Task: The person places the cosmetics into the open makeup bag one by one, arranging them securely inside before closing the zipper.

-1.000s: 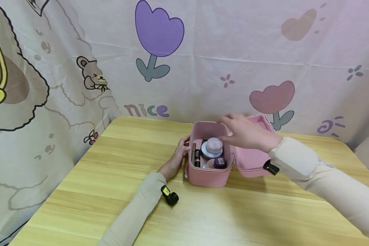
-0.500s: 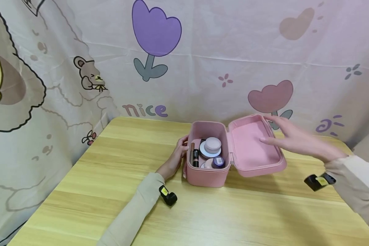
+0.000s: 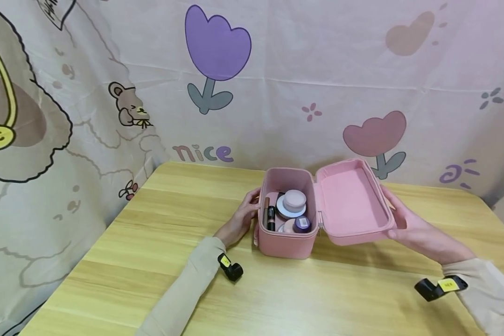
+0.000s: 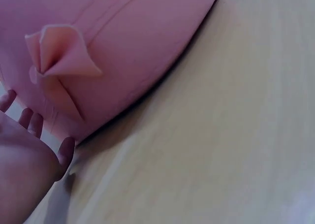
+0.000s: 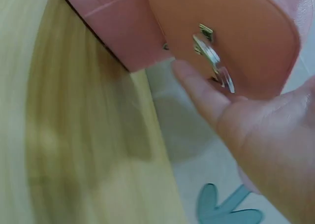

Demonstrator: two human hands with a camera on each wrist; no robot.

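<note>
A pink makeup case [image 3: 285, 246] stands on the table, its lid [image 3: 353, 199] hinged open to the right. Inside are a pale round jar [image 3: 295, 199] on a white disc, a purple-lidded jar [image 3: 302, 225], a black tube [image 3: 271, 219] and a brown stick [image 3: 266, 212]. My left hand [image 3: 238, 221] rests against the case's left side, near a pink bow [image 4: 64, 51] in the left wrist view. At the lid's right edge, my right hand [image 3: 422, 235] touches its outer side, thumb extended beside a metal fitting [image 5: 211, 54]. Its other fingers are mostly hidden.
The wooden table [image 3: 277, 298] spreads around the case. Behind it hangs a printed cloth [image 3: 285, 56] with flowers, close to the lid. Black wrist cameras sit on the left sleeve [image 3: 193, 275] and the right sleeve [image 3: 483, 289].
My right hand has moved from above the case, across the lid, to the lid's outer right edge. My left hand stays at the case's left side.
</note>
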